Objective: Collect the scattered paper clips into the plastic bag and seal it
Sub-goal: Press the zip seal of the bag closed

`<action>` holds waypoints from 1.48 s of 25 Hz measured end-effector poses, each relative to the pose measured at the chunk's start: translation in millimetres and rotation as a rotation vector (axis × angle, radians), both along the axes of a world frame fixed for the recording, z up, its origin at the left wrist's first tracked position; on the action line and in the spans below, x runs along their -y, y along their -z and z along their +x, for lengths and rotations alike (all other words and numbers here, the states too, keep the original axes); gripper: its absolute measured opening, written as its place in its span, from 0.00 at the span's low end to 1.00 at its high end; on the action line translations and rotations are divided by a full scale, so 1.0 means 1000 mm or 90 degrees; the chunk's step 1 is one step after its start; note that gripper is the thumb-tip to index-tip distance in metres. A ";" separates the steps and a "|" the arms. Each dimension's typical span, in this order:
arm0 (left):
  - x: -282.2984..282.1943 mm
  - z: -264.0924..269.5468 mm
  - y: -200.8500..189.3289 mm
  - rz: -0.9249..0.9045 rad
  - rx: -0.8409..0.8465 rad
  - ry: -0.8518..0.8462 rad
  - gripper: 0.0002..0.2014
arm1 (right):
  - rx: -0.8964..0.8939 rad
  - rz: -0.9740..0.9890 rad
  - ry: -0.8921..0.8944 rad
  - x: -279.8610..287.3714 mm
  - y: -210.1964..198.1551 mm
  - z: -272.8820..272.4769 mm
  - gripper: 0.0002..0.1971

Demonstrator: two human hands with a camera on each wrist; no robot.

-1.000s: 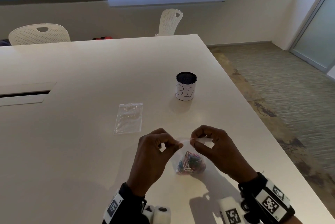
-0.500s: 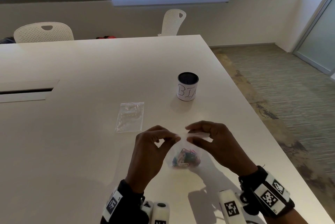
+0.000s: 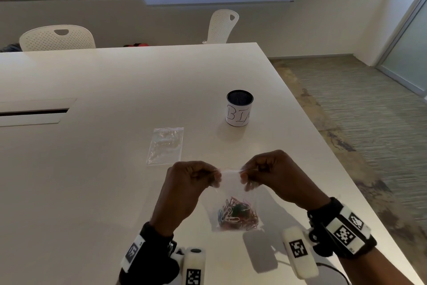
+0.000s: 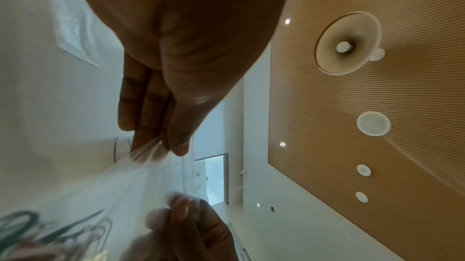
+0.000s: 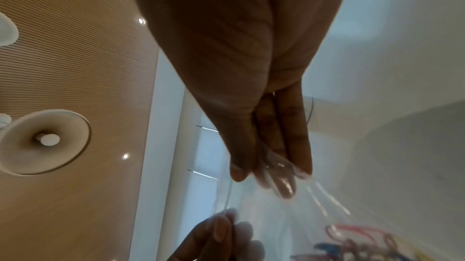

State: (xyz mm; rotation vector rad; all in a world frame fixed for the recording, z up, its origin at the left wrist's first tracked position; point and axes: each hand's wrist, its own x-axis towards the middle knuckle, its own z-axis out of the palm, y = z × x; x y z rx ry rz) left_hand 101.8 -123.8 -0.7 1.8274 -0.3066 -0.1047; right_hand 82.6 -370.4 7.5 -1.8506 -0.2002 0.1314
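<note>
A small clear plastic bag (image 3: 231, 186) hangs above the table between my two hands, with a heap of coloured paper clips (image 3: 236, 214) at its bottom. My left hand (image 3: 216, 175) pinches the bag's top left corner between thumb and fingers. My right hand (image 3: 245, 174) pinches the top right corner the same way, and the top edge is stretched taut between them. In the left wrist view the left hand (image 4: 161, 148) pinches the film of the bag (image 4: 120, 181). In the right wrist view the right hand (image 5: 266, 172) pinches the bag (image 5: 284, 215), above the paper clips (image 5: 357, 245).
A second clear plastic bag (image 3: 165, 146) lies flat on the white table (image 3: 92, 192), left of and beyond my hands. A dark cup with a white label reading "BIN" (image 3: 239, 108) stands farther back. The table's right edge (image 3: 323, 146) runs close by my right arm.
Both hands have lifted the bag and drawn apart along its top edge, stretching it taut. The clips have settled lower in the bag.
</note>
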 end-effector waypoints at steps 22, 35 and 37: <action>0.005 0.048 0.032 -0.182 -0.220 -0.055 0.08 | -0.230 -0.103 0.003 -0.033 0.027 0.028 0.16; -0.013 0.050 0.021 -0.281 -0.099 -0.175 0.05 | -0.277 0.085 -0.047 -0.074 0.035 0.043 0.18; -0.019 0.054 0.020 -0.179 -0.003 -0.224 0.04 | -0.269 0.093 -0.036 -0.076 0.039 0.047 0.16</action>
